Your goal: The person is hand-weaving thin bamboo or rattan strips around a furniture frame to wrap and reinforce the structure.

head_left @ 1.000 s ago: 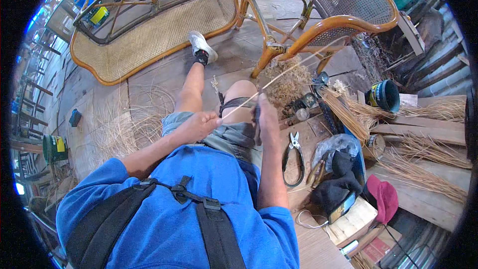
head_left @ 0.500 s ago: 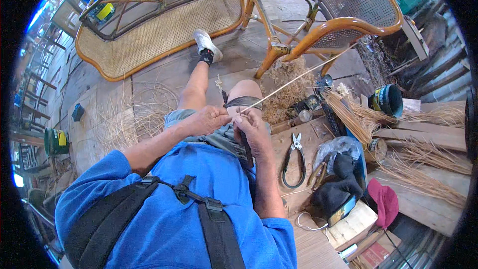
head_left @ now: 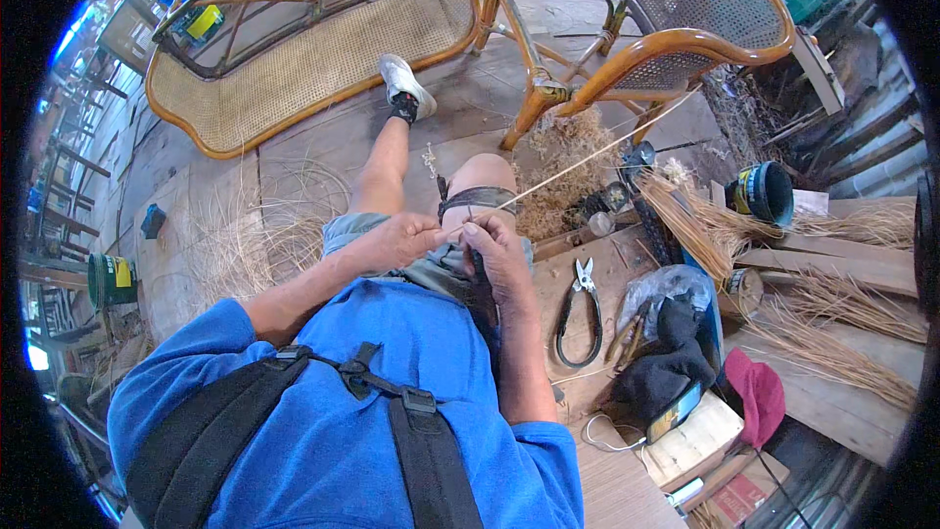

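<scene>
Over my lap, a long pale cane strip [head_left: 607, 148] runs from my hands up toward the right, its far part passing in front of the chair. My left hand [head_left: 405, 238] is closed in a pinch on the near end of the strip. Close beside it, my right hand [head_left: 499, 253] is closed with the thumb against the strip. A thin dark blade-like tip [head_left: 469, 211] stands up at that thumb; any handle is hidden in the hand. A dark cloth band [head_left: 480, 200] is wrapped around my right knee, just beyond the hands.
Black-handled shears [head_left: 578, 318] lie on the wooden bench to my right, near a black cloth [head_left: 671, 367] and cane bundles [head_left: 685, 225]. A cane-seated chair [head_left: 636, 59] and woven settee [head_left: 294, 88] stand ahead. Loose cane strands [head_left: 259, 230] and shavings [head_left: 568, 162] litter the floor.
My left hand has shifted slightly left, away from my right hand. The strip is still held, and the right hand stays nearly in place.
</scene>
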